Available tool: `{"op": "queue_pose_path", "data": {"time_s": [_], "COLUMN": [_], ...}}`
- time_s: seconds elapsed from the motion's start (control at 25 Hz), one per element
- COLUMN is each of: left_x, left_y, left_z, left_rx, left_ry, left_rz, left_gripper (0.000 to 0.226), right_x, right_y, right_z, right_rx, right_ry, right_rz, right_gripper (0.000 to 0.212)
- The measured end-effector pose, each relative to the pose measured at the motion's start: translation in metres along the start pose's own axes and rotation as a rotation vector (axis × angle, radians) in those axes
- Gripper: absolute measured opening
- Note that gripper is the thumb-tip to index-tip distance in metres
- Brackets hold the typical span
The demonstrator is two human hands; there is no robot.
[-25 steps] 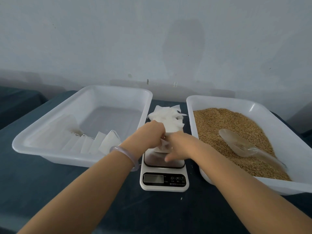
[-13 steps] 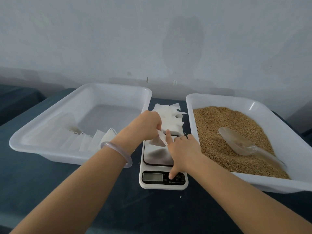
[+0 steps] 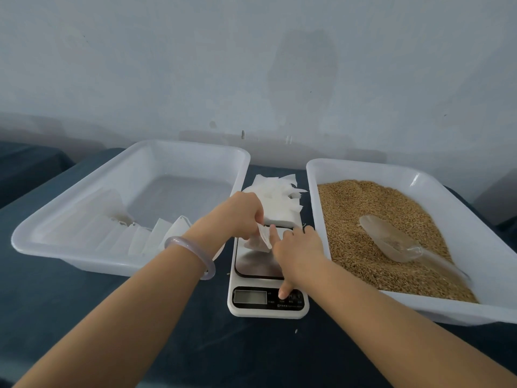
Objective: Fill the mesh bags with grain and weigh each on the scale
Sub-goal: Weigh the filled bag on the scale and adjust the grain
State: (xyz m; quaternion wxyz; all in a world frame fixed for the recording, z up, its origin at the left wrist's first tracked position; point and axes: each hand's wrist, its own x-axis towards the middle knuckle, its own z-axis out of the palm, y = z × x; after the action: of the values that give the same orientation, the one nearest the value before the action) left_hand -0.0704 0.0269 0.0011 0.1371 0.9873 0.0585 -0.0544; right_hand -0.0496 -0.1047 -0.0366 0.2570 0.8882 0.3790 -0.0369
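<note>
Mesh bag (image 3: 261,238), small and white, sits at the centre of the frame just above the steel plate of the scale (image 3: 265,275), pinched at its top by the curled fingers of the left hand (image 3: 237,217). The bag looks crumpled; whether it rests on the plate I cannot tell. The right hand (image 3: 298,247) is spread loosely and holds nothing. Its thumb (image 3: 283,294) reaches down and presses the button panel at the lower edge of the scale, beside the display (image 3: 250,296), and its forefinger lies straight against the bag. A pale bracelet (image 3: 193,256) circles the left wrist.

Just above the scale lies a stack of spare bags (image 3: 279,196). At right of the frame a white tray (image 3: 419,309) holds grain (image 3: 363,208) with a clear scoop (image 3: 391,239) lying on it. At left a second white tray (image 3: 84,256) holds a row of white bags (image 3: 134,239) along its near side. Both trays and the scale stand on a dark table (image 3: 84,317).
</note>
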Motion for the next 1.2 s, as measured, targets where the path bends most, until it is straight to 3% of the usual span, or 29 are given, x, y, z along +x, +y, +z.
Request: {"op": "queue_pose_path", "data": {"time_s": [0.08, 0.24, 0.32, 0.76, 1.08, 1.2], "left_x": [0.001, 0.000, -0.002, -0.003, -0.002, -0.002], "left_y": [-0.001, -0.001, 0.001, -0.003, -0.003, -0.006], "left_z": [-0.003, -0.010, -0.011, -0.003, -0.002, -0.003], "left_rx": [-0.051, -0.203, -0.229, -0.302, -0.328, -0.338], "left_ry": [0.017, 0.025, 0.014, -0.014, -0.006, 0.004], "left_rz": [0.006, 0.002, 0.009, 0.008, -0.003, -0.004], "left_gripper": [0.021, 0.017, 0.018, 0.014, 0.018, 0.017], "right_x": [-0.001, -0.001, -0.001, 0.002, 0.005, 0.004], "right_y": [0.009, 0.027, 0.031, 0.028, 0.030, 0.033], "right_z": [-0.001, -0.003, -0.004, -0.003, -0.008, -0.009], "right_rx": [0.109, 0.461, 0.531, 0.462, 0.562, 0.573], "right_ry": [0.035, 0.192, 0.186, 0.186, 0.249, 0.213], "right_rz": [-0.006, -0.007, -0.012, -0.048, -0.084, -0.053], "right_gripper": [0.129, 0.083, 0.074, 0.051, 0.028, 0.034]}}
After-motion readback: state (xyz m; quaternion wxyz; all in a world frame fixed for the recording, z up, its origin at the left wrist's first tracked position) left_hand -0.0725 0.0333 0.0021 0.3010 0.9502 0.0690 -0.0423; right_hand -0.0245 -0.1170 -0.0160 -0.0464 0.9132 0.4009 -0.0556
